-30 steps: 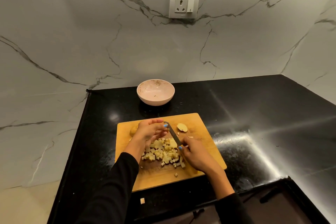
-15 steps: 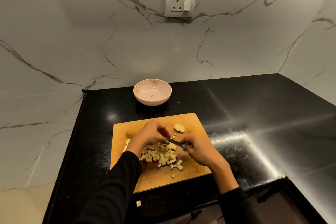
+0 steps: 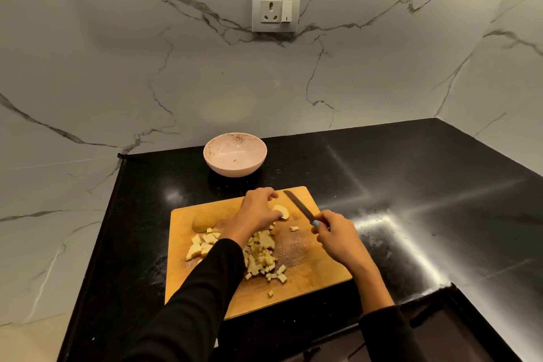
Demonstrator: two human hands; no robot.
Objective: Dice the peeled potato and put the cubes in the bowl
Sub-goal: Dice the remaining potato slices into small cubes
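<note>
A wooden cutting board lies on the black counter. A pile of pale potato cubes covers its middle, partly hidden by my left forearm. My left hand reaches over the pile, its fingertips on a potato slice near the board's far edge. A rounded potato end piece sits at the board's left. My right hand grips the handle of a dark-bladed knife, blade pointing away towards the far edge. The pink bowl stands behind the board, nearly empty.
The black counter stretches to the right and ends in a marble wall corner. A power socket sits on the back wall. The counter's left edge drops off beside the board. A lower dark ledge lies at the front right.
My left hand moved from the cube pile forward to the slice at the far edge. My right hand drew the knife right, off the pile, blade now pointing away.
</note>
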